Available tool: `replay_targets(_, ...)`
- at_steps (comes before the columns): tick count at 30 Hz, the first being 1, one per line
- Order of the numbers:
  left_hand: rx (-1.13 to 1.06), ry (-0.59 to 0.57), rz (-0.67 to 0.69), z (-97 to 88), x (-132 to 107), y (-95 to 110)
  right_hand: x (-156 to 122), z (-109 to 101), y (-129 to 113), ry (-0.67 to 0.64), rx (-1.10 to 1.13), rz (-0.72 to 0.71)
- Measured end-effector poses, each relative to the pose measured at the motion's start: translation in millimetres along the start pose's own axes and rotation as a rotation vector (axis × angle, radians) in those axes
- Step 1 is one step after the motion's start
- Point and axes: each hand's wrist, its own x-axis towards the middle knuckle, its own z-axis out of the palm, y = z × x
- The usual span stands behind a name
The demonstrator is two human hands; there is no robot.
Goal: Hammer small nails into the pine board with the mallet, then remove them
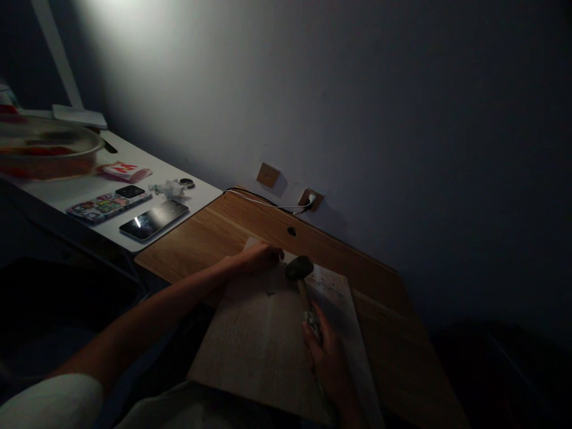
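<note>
My right hand (pixel 326 348) is wrapped round the handle of a mallet (pixel 299 269). The mallet's dark head hovers over or rests on the far part of a wooden board (pixel 250 339); I cannot tell which. At the board's far left my left hand (pixel 263 257) lies with fingers curled and pressed together, just left of the mallet head. What its fingertips hold, if anything, is too small and dark to make out. A small dark mark or piece (pixel 270 293) shows on the board below my left hand, and fine marks (pixel 328 283) show right of the mallet head.
The board lies on a wooden desk (pixel 192 238) against the wall. A white table (pixel 201 193) adjoins at left, bearing a tablet-like phone (pixel 154 219), a patterned case (pixel 107 207), crumpled plastic (pixel 170 189), a red-and-white packet (pixel 125 171) and a large covered bowl (pixel 49 164). A plugged socket (pixel 311 199) has cables.
</note>
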Motion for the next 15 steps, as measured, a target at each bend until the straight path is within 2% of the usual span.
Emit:
replay_targets(3,-0.013,0.012,-0.05,1.2,-1.2,0.3,12.0,2.6,-17.0,-0.061,-0.01,0.039)
replay_targets(6,-0.034,0.022,-0.052,2.6,-1.6,0.2,21.1,7.0,-28.1,-0.061,-0.039,0.006)
replay_targets(11,-0.022,0.044,-0.088,6.9,1.1,-2.2,25.3,15.5,-30.1,0.006,-0.095,-0.067)
replay_targets(15,-0.017,0.046,-0.135,7.4,2.9,-2.0,26.5,16.8,-29.5,0.01,-0.118,-0.084)
